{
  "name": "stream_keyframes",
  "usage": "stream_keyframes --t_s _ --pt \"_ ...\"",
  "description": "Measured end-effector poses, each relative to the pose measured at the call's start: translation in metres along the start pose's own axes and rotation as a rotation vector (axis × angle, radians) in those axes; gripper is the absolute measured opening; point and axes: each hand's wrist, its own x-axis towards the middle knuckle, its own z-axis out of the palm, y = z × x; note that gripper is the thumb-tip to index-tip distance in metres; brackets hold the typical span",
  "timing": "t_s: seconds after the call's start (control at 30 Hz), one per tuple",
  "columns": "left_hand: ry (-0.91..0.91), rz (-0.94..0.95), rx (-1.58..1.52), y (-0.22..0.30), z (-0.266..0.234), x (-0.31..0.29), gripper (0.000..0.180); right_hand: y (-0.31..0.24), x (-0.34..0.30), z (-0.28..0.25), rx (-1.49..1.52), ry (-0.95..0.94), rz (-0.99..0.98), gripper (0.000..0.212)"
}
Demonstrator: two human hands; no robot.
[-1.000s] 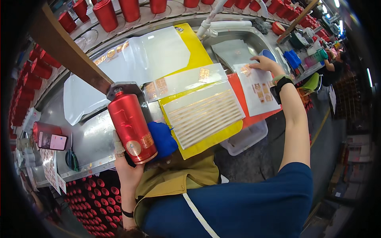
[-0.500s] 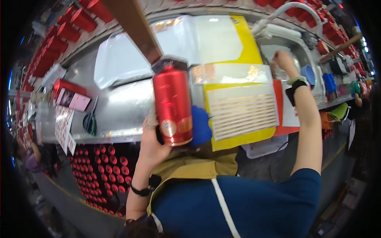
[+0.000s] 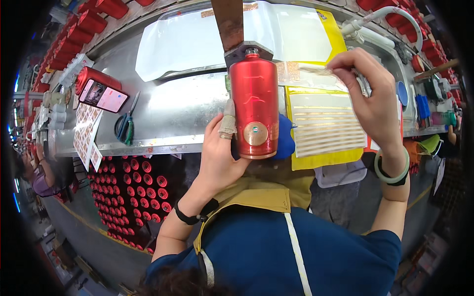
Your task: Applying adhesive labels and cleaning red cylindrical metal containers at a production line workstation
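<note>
Red and glossy, the bottle (image 3: pixel 254 98) is in front of the person, its neck set in a dark hexagonal holder (image 3: pixel 232 56) at the end of a brown beam (image 3: pixel 228 22), which probably bears the far end so that one hand is enough. The left hand (image 3: pixel 217 165) grasps it low down, fingers along its left side and thumb by the base, presumably to steady it with the round gold label (image 3: pixel 256 134) facing the person. One finger wears a pale wrapping (image 3: pixel 227 122), perhaps for padding or grip. The right hand (image 3: pixel 375 98) has its fingertips by the clear film with gold patches (image 3: pixel 290 72), thumb and forefinger bent toward each other; I cannot tell whether anything thin is pinched between them. Just right of the bottle are a blue bundle (image 3: pixel 285 138) and a gold-striped sheet (image 3: pixel 326 126) on a yellow sheet (image 3: pixel 326 162), likely placed there for easy reach. Farther left on the metal worktop (image 3: pixel 187 108), a phone (image 3: pixel 103 95) leans against a red can (image 3: pixel 101 75), tilted as if for viewing, near the scissors (image 3: pixel 124 129)
</note>
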Motion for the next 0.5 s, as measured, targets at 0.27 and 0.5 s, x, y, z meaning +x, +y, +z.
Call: stream_keyframes --t_s 0.27,0.5 --pt "-0.160 -0.172 -0.489 0.008 -0.024 0.024 0.116 -0.023 0.023 0.062 0.337 -0.208 -0.185 0.010" --pt "-0.003 -0.445 -0.853 0.010 -0.008 0.058 0.088 -0.019 0.033 0.081 0.228 -0.169 -0.114 0.010"
